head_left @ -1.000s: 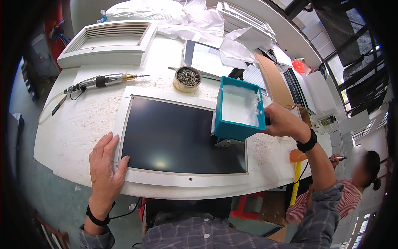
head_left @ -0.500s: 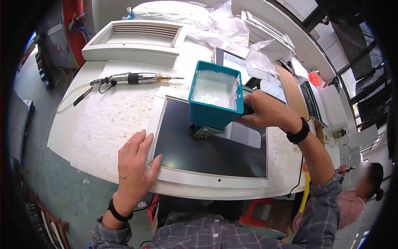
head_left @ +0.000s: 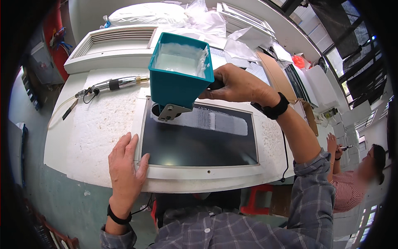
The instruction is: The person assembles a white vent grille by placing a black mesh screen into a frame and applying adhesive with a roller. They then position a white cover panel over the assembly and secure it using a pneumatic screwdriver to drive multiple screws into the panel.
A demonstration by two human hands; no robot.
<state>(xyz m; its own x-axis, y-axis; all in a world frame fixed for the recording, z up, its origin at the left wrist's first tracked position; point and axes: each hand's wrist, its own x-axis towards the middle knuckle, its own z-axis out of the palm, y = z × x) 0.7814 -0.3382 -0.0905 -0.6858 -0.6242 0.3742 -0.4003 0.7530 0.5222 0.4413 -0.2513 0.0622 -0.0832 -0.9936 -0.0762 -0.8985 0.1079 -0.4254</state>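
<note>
My right hand point(head_left: 238, 85) is closed around the black handle of a glue roller with a teal hopper point(head_left: 176, 85). White liquid, probably glue, lies inside the hopper. Its metal bracket and the roller, mostly hidden underneath, are at the upper left of a dark flat panel point(head_left: 195, 145). A white coated band point(head_left: 228, 124) runs from there toward the panel's right side. Around the panel is a white frame point(head_left: 178, 171) lying on the table. My left hand point(head_left: 126, 162) rests flat with fingers stretched at the frame's left edge, holding nothing.
A metal air tool point(head_left: 112, 85) with a hose lies to the left on a white sheet. Behind it stands a white louvred frame point(head_left: 103, 54). White wrapping point(head_left: 236, 52) and boards crowd the back right. Beyond the table at right, a co-worker point(head_left: 346, 191) holds a tool.
The glue roller, with my right hand, has moved left across the panel, and the white band is longer. My left hand stays at the frame's edge. The whole view has shifted somewhat.
</note>
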